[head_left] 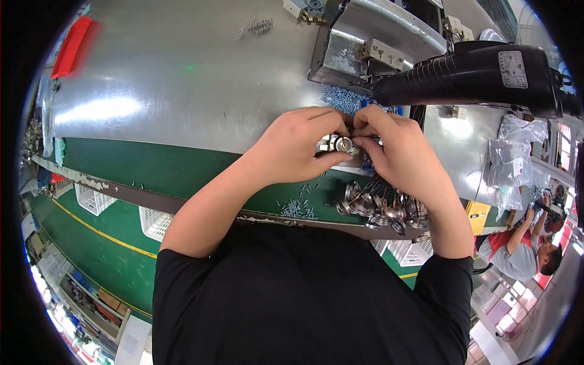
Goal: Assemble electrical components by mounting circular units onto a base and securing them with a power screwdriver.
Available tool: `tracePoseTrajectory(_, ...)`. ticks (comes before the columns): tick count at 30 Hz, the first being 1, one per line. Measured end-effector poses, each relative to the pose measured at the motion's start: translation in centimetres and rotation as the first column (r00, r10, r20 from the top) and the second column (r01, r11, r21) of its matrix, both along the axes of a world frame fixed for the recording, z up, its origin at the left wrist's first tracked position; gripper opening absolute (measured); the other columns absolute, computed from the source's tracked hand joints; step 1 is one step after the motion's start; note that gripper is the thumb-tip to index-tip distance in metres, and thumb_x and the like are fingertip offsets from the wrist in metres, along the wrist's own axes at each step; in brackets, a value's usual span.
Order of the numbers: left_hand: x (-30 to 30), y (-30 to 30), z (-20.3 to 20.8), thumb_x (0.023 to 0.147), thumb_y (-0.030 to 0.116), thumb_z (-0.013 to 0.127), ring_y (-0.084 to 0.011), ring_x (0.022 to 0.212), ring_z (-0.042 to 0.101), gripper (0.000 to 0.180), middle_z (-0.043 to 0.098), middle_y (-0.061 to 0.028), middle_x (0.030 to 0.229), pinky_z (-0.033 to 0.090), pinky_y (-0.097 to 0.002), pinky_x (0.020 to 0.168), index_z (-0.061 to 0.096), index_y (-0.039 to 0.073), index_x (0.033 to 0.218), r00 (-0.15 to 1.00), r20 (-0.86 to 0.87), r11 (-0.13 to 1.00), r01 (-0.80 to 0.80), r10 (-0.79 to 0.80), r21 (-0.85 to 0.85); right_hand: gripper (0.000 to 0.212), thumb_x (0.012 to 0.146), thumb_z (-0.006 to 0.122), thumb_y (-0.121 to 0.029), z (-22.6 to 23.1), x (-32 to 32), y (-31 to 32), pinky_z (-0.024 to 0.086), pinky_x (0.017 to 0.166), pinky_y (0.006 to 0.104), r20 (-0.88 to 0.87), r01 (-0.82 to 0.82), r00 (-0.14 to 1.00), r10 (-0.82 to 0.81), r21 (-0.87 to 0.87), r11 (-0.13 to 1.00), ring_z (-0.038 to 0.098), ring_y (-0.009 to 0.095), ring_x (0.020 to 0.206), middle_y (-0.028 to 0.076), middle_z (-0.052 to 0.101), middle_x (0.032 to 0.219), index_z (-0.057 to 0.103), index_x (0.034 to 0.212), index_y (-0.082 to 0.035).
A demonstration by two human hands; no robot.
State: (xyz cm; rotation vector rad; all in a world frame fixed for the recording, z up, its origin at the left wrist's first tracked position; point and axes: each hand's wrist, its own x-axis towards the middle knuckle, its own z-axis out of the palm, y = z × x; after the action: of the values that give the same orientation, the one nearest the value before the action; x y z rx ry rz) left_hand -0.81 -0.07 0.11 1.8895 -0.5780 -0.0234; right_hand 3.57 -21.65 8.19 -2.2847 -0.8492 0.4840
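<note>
Between my two hands, over the near side of the workbench, is a small metal part with a round silver disc (344, 144). My left hand (298, 145) is closed around its left side, thumb below and fingers curled above. From the right, my right hand (395, 146) pinches at the same spot, thumb and fingertips together; what they grip is mostly hidden. Just beyond my fingertips lies a heap of small bluish screws (342, 99). Below my right hand sits a pile of round metal parts with thin stems (383, 207). Loose small screws (298, 208) are scattered nearer my body.
A black handheld power tool (456, 79) reaches in from the right beside a metal fixture (377, 39). Springs (255, 28) lie farther back, and a red bin (72, 47) stands far left. Clear plastic bags (514, 161) are at right. Another person (520, 255) works beyond.
</note>
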Motion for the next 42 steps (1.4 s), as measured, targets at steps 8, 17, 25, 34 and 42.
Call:
tracePoseTrajectory(8, 0.0, -0.4, -0.8, 0.083, 0.017, 0.085, -0.032, 0.101, 0.073, 0.031, 0.076, -0.0106, 0.114, 0.06, -0.0414, 0.086, 0.076, 0.006, 0.11, 0.992, 0.124, 0.999, -0.025, 0.031, -0.046, 0.026, 0.083, 0.08, 0.002, -0.9, -0.3, -1.0, 0.055, 0.072, 0.0412, 0.286, 0.006, 0.958, -0.011, 0.017, 1.0, 0.071, 0.036, 0.08, 0.013, 0.072, 0.089, 0.064, 0.102, -0.001)
tracePoseTrajectory(17, 0.4, -0.5, 0.2, 0.078, 0.009, 0.088, -0.0328, 0.106, 0.075, 0.031, 0.077, -0.0134, 0.115, 0.06, -0.0417, 0.091, 0.078, 0.003, 0.107, 0.995, 0.098, 0.999, 0.031, -0.026, -0.045, 0.102, 0.092, 0.075, -0.064, 1.8, 3.2, -2.0, 0.041, 0.118, 0.0486, 0.02, 0.196, 0.921, -0.388, 0.838, 0.509, 0.055, 0.04, 0.138, 0.03, 0.059, 0.14, 0.03, 0.16, -0.001)
tracePoseTrajectory(25, 0.3, -0.4, 0.2, 0.079, 0.009, 0.087, -0.0319, 0.109, 0.074, 0.031, 0.077, -0.0116, 0.111, 0.06, -0.0424, 0.093, 0.077, 0.004, 0.107, 0.997, 0.081, 1.0, 0.018, -0.016, -0.026, 0.114, 0.088, 0.045, -0.093, 2.2, 5.7, 0.8, 0.052, 0.089, 0.0456, -0.296, 0.253, 0.955, -0.021, 0.774, 0.581, 0.064, 0.026, 0.091, 0.014, 0.06, 0.099, 0.033, 0.156, -0.003)
tracePoseTrajectory(34, 0.3, -0.2, 0.0, 0.08, 0.01, 0.086, -0.0302, 0.109, 0.075, 0.03, 0.077, -0.0099, 0.112, 0.06, -0.0418, 0.092, 0.076, 0.005, 0.108, 0.995, 0.096, 0.999, 0.025, -0.021, -0.034, 0.119, 0.08, 0.036, -0.102, 4.2, 8.1, 2.6, 0.049, 0.066, 0.0404, -0.085, 0.128, 0.988, -0.126, 0.914, 0.386, 0.057, 0.021, 0.071, 0.009, 0.057, 0.087, 0.04, 0.15, -0.005)
tracePoseTrajectory(42, 0.4, -0.1, 0.2, 0.08, 0.01, 0.086, -0.0292, 0.11, 0.075, 0.029, 0.077, -0.009, 0.112, 0.06, -0.0423, 0.093, 0.076, 0.006, 0.107, 0.996, 0.084, 1.0, 0.024, -0.023, -0.014, 0.118, 0.08, 0.036, -0.101, 4.4, 8.0, 4.5, 0.049, 0.063, 0.0404, -0.142, 0.336, 0.897, -0.418, 0.834, 0.438, 0.056, 0.022, 0.066, 0.009, 0.057, 0.081, 0.041, 0.146, -0.003)
